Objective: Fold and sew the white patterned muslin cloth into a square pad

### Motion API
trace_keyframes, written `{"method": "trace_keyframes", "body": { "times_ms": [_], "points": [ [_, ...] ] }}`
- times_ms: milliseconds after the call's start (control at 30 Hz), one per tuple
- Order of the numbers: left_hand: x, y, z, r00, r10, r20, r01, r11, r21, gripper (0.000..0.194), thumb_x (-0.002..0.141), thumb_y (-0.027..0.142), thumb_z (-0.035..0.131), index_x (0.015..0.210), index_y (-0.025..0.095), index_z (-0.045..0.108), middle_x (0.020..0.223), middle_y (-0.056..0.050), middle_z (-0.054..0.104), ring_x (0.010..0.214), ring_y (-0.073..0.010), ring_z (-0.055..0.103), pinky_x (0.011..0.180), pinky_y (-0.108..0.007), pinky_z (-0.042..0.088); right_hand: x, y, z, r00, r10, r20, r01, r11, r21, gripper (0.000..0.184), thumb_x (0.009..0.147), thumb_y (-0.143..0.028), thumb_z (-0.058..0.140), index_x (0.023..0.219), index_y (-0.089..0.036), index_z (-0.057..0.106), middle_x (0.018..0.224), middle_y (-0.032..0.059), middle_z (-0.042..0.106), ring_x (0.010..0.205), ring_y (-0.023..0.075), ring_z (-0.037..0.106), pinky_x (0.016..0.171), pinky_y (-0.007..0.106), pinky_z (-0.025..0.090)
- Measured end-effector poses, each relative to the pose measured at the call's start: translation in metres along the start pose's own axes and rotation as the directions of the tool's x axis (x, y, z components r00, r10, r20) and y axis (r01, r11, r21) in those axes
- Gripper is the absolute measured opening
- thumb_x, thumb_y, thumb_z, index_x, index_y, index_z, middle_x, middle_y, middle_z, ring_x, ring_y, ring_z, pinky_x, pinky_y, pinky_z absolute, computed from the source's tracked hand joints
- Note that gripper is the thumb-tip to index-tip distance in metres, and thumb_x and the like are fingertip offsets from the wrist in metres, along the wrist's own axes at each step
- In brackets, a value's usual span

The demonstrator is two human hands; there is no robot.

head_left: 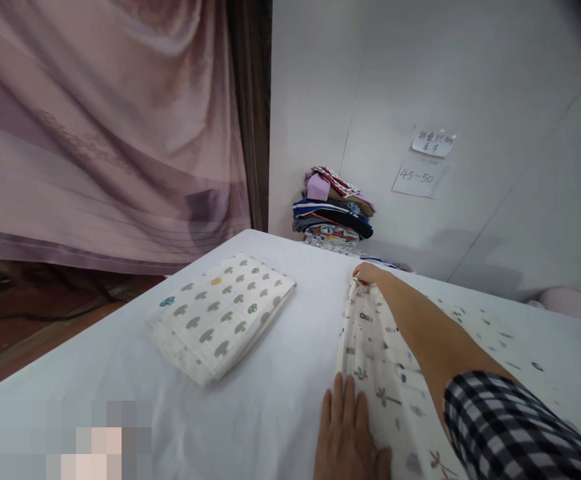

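Note:
A thin white cloth [385, 373] printed with small trees and other motifs lies spread on the white table, its left edge running away from me. My right hand [367, 273] reaches to the far end of that edge, fingers closed on the bunched corner. Flat beside the near part of the edge, my left hand [343, 430] rests with its fingers stretched out, fingertips touching the cloth's border. To the left lies a folded white cloth [227, 307] with grey mushroom-like shapes and a few coloured ones.
Behind the white table [280, 407] a stack of folded clothes [335, 210] stands against the white wall [345, 80], which carries two handwritten paper notes [417, 179]. A pink curtain [105, 133] hangs at the left. Something pale pink [575, 307] shows at the right edge.

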State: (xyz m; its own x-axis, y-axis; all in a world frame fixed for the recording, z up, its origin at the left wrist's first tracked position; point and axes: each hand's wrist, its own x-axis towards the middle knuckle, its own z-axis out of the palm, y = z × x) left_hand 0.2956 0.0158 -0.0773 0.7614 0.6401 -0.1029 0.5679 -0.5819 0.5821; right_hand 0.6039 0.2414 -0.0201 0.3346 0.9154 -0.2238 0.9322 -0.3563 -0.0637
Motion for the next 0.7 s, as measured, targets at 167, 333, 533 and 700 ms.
{"method": "trace_keyframes", "body": {
  "times_ms": [167,333,533,700],
  "points": [
    [-0.001,0.003,-0.008,1.0,0.0,0.029,0.001,0.999,-0.04,0.07,0.079,0.05,0.044,0.139,0.014,0.033,0.149,-0.009,0.01,0.137,-0.0314,0.0,0.112,-0.053,0.01,-0.003,-0.008,-0.005,0.999,0.007,0.052,-0.003,0.997,-0.073,0.03,0.088,-0.034,0.052,0.112,-0.016,0.055,0.113,0.0073,0.056,0.095,0.0171,0.057,0.081,0.037,0.049],
    [-0.002,0.007,-0.013,0.998,-0.002,0.064,0.005,0.999,-0.044,0.07,0.08,0.05,0.042,0.139,0.013,0.032,0.149,-0.009,0.009,0.137,-0.0312,-0.001,0.113,-0.052,0.009,-0.007,-0.008,0.0,0.992,0.066,-0.107,-0.076,0.993,-0.091,0.031,0.089,-0.035,0.051,0.114,-0.017,0.054,0.115,0.0073,0.055,0.098,0.0179,0.056,0.084,0.04,0.048],
    [-0.002,0.009,-0.014,0.997,-0.01,0.075,0.014,0.999,-0.049,0.07,0.08,0.049,0.043,0.14,0.014,0.031,0.149,-0.008,0.008,0.137,-0.0299,-0.002,0.113,-0.052,0.009,-0.003,-0.008,0.018,0.952,0.184,-0.244,-0.189,0.982,0.0,0.027,0.092,-0.027,0.043,0.113,-0.014,0.055,0.107,0.0125,0.06,0.101,0.0208,0.058,0.083,0.035,0.046],
    [-0.003,0.01,-0.016,0.997,-0.016,0.08,0.02,0.998,-0.056,0.067,0.081,0.044,0.042,0.14,0.015,0.03,0.149,-0.007,0.007,0.137,-0.0292,-0.003,0.113,-0.052,0.008,0.001,-0.005,0.02,0.961,0.139,-0.24,-0.127,0.99,0.062,0.027,0.09,-0.032,0.048,0.11,-0.015,0.056,0.11,0.0087,0.059,0.099,0.019,0.057,0.084,0.039,0.047]
  ]
}}
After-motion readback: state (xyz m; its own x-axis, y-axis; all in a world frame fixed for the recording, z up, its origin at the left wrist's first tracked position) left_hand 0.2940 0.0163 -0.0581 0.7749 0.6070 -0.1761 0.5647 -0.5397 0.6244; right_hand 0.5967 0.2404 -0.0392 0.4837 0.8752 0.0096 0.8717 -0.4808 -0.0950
